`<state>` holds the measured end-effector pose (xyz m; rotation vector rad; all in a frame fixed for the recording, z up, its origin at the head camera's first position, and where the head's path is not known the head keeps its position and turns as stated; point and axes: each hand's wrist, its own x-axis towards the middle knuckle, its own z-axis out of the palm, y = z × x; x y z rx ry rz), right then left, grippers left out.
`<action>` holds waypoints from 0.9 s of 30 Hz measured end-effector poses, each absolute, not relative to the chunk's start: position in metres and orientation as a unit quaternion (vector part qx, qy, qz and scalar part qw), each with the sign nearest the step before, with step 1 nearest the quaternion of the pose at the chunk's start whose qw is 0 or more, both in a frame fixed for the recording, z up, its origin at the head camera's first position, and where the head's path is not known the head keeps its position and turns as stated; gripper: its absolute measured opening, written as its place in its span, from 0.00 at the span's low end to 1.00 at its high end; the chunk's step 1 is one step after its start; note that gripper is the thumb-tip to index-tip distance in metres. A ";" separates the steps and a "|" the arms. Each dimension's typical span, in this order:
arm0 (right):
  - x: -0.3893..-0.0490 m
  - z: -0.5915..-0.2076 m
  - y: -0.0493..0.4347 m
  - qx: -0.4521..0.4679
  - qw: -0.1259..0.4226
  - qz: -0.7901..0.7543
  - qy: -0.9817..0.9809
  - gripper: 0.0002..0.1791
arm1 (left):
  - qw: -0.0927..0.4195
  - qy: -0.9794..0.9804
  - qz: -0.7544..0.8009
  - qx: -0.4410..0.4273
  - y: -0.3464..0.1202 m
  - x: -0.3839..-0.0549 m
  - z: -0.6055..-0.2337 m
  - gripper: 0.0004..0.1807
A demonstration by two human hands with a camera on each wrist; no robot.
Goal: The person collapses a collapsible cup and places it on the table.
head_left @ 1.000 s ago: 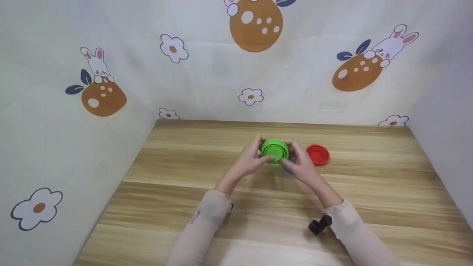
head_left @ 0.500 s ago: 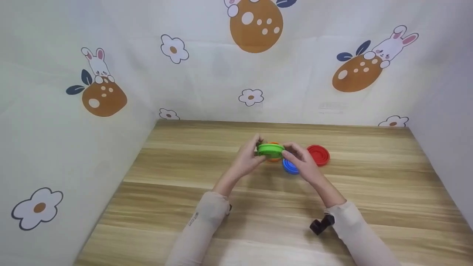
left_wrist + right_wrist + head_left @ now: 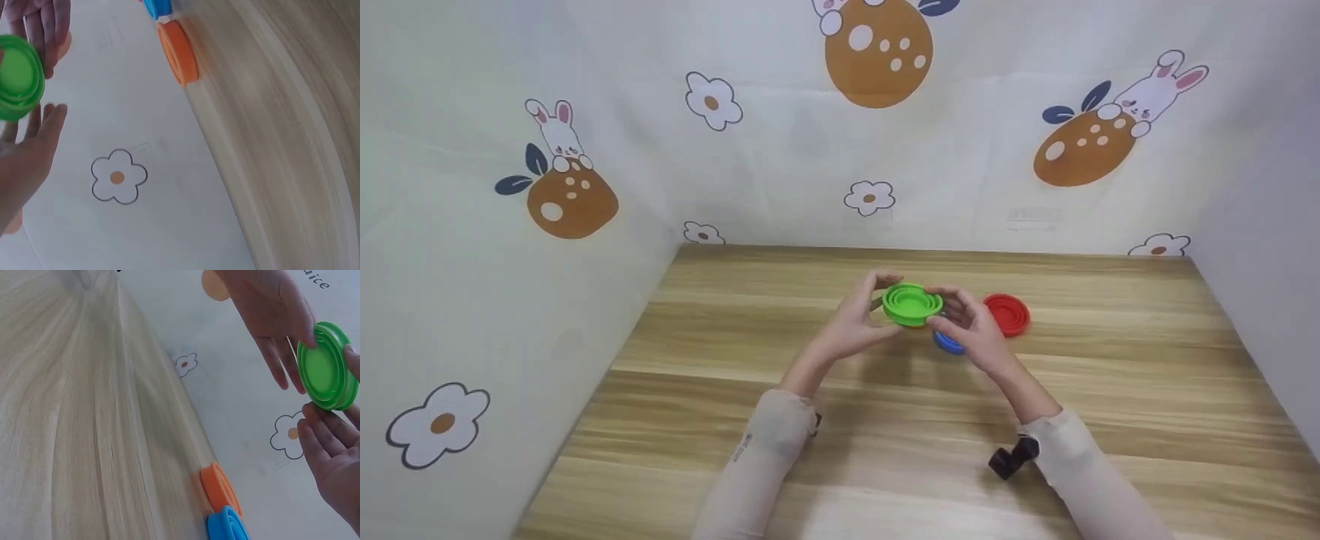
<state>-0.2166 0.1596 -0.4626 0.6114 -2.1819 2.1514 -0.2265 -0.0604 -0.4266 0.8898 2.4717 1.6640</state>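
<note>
A green collapsible cup [image 3: 913, 305], folded into flat concentric rings, is held up above the table in the head view. My right hand [image 3: 979, 339] pinches its right side, thumb in front and fingers behind. At the opposite side is my left hand [image 3: 851, 322], its thumb low by the rim and its fingers extended around the edge. In the right wrist view, the left hand's [image 3: 275, 315] thumb tip meets the cup [image 3: 322, 371] while its other fingers stay fairly straight. Below the cup lie a blue folded cup [image 3: 950, 344] and an orange one [image 3: 180, 53], mostly hidden in the head view.
A red folded cup [image 3: 1006, 315] lies right of my right hand. The wooden table [image 3: 720, 322] meets a patterned cloth wall [image 3: 780, 172] at the back. Black devices, such as the one by the right wrist [image 3: 1012, 457], sit on both wrists.
The green cup turned from face-on to edge-on, and now its ringed face tilts up. The left hand has spread its fingers wider around it. The right hand keeps its hold.
</note>
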 end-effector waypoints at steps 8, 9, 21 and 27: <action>-0.222 -0.464 0.157 0.209 0.013 0.679 -0.704 0.33 | 0.043 0.781 0.577 0.235 -0.079 -0.230 -0.423 0.36; -0.223 -0.464 0.156 0.210 0.008 0.674 -0.708 0.34 | 0.041 0.782 0.576 0.233 -0.081 -0.230 -0.424 0.35; -0.235 -0.475 0.136 0.206 0.016 0.592 -0.779 0.35 | 0.058 0.825 0.522 0.210 -0.096 -0.240 -0.439 0.35; -0.239 -0.488 0.126 0.190 -0.006 0.563 -0.804 0.35 | 0.080 0.865 0.457 0.190 -0.100 -0.243 -0.450 0.33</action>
